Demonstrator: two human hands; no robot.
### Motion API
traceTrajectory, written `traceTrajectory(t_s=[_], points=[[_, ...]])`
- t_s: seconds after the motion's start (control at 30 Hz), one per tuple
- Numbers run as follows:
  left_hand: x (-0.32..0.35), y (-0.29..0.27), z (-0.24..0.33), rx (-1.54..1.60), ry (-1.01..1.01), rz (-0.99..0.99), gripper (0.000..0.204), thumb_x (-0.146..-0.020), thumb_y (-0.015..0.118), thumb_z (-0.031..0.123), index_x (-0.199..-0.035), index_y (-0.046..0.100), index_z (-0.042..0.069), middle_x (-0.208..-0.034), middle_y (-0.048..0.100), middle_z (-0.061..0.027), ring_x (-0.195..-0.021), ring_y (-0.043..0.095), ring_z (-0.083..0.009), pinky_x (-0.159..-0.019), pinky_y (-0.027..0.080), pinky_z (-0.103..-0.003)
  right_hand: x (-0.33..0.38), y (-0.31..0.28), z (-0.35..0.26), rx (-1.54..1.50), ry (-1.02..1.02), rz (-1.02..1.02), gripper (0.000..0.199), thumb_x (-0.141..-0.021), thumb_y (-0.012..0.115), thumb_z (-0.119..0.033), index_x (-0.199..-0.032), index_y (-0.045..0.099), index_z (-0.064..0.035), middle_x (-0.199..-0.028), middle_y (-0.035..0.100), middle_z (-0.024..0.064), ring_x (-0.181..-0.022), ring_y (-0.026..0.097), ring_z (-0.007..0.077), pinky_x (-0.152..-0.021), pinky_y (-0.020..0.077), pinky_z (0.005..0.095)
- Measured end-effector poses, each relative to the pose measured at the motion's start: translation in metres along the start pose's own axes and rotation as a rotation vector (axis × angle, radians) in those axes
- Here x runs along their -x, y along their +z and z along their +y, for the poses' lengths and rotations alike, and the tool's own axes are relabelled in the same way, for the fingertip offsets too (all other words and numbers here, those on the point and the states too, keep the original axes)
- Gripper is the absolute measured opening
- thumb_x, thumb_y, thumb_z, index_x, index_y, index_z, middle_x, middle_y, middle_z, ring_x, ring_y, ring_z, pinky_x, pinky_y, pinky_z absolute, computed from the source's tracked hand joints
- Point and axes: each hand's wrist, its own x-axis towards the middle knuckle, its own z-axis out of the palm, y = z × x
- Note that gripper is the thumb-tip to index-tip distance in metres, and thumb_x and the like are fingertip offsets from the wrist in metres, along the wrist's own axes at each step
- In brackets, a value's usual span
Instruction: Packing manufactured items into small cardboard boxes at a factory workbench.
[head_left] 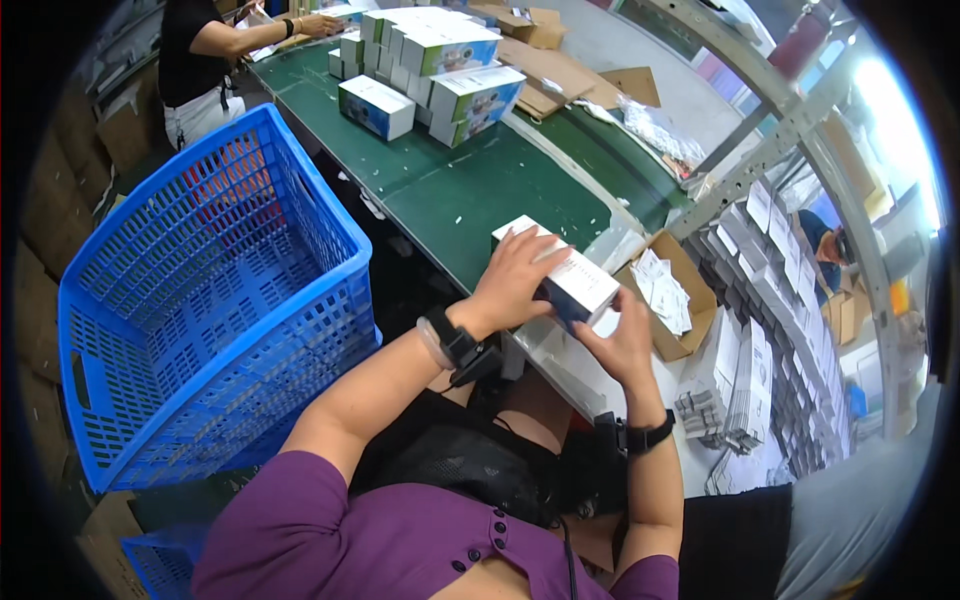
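A small white carton (583, 283) with a dark blue side is held between my two hands above the near edge of the green work table (440, 205). My left hand (510, 280) lies over its far left part, fingers across the top and thumb low on the side. At the near right end, my right hand (625, 345) grips the carton with its thumb below and fingers at the end face. What the carton contains cannot be seen. Just right of it stands an open cardboard box (690, 342) holding white folded leaflets (662, 290).
A large blue plastic crate (215, 350) stands on my left. Similar cartons (440, 60) are stacked farther along the table, one carton (377, 106) in front. Flat folded cartons (765, 290) fill the right side beside a metal frame (740, 165). Another person (200, 60) works at far left.
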Motion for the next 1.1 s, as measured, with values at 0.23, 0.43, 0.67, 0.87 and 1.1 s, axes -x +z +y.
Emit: traceTrajectory(t_s=[0.23, 0.43, 0.67, 0.87, 1.1], points=[[0.032, 0.001, -0.034, 0.17, -0.446, 0.226, 0.024, -0.073, 0.078, 0.02, -0.089, 0.064, 0.009, -0.092, 0.062, -0.0099, -0.09, 0.059, -0.0307, -0.079, 0.046, -0.044, -0.099, 0.078, -0.012, -0.016, 0.201, -0.237, 0.075, -0.066, 0.082, -0.041, -0.116, 0.049, 0.0044, -0.1, 0.064, 0.0219, -0.094, 0.063, 0.0386, -0.079, 0.0516, 0.043], [0.033, 0.025, -0.062, -0.041, -0.265, 0.071, 0.02, -0.075, 0.071, 0.026, -0.07, 0.06, 0.01, -0.072, 0.06, -0.0081, -0.073, 0.059, -0.0306, -0.066, 0.043, -0.043, -0.187, 0.151, -0.048, -0.16, 0.163, -0.305, 0.085, -0.066, 0.083, -0.044, -0.118, 0.042, 0.0089, -0.101, 0.066, 0.0296, -0.093, 0.067, 0.0425, -0.08, 0.0544, 0.0433], [0.041, 0.026, -0.062, -0.05, -0.291, 0.079, 0.019, -0.07, 0.072, 0.024, -0.078, 0.062, 0.01, -0.074, 0.063, -0.0089, -0.072, 0.061, -0.0333, -0.065, 0.047, -0.045, -0.262, 0.218, -0.087, -0.26, 0.208, -0.41, 0.087, -0.067, 0.084, -0.041, -0.12, 0.04, 0.0114, -0.101, 0.067, 0.0303, -0.095, 0.067, 0.0412, -0.082, 0.0546, 0.042], [0.033, 0.026, -0.059, 0.028, -0.345, 0.02, 0.023, -0.069, 0.07, 0.021, -0.088, 0.064, 0.01, -0.078, 0.064, -0.0109, -0.072, 0.063, -0.035, -0.063, 0.05, -0.045, -0.305, 0.286, -0.11, -0.437, -0.205, -0.174, 0.078, -0.078, 0.077, -0.03, -0.131, 0.038, 0.0134, -0.101, 0.069, 0.0245, -0.096, 0.069, 0.0347, -0.083, 0.0545, 0.0393], [0.033, 0.02, -0.067, 0.029, -0.314, 0.143, 0.017, -0.069, 0.07, 0.015, -0.074, 0.054, 0.012, -0.068, 0.057, -0.0078, -0.062, 0.06, -0.032, -0.058, 0.046, -0.043, -0.304, 0.246, -0.154, -0.698, -0.21, -0.368, 0.06, -0.079, 0.075, -0.032, -0.118, 0.055, 0.009, -0.095, 0.07, 0.0211, -0.092, 0.069, 0.0341, -0.081, 0.0551, 0.0377]])
